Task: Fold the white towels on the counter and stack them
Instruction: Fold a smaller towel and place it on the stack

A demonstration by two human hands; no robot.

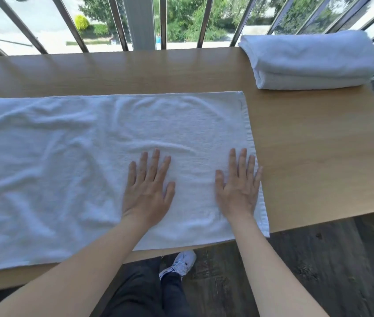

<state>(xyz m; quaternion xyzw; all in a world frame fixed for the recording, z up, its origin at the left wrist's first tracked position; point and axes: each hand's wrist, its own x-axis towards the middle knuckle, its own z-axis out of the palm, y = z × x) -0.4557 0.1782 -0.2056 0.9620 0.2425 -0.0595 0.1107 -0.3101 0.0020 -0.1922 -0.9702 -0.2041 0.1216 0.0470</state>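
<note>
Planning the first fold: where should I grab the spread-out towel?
I'd pinch the spread towel at its two right corners, coming from the right: that hemmed short edge lies flat beside bare counter, next to the right hand, its length running left.

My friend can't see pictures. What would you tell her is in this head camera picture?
Two bare hands, left hand and right hand, press flat with straight fingers on a white towel spread across a wooden counter. A stack of folded towels sits at the counter's far right corner, beside window bars with trees outside.
</note>
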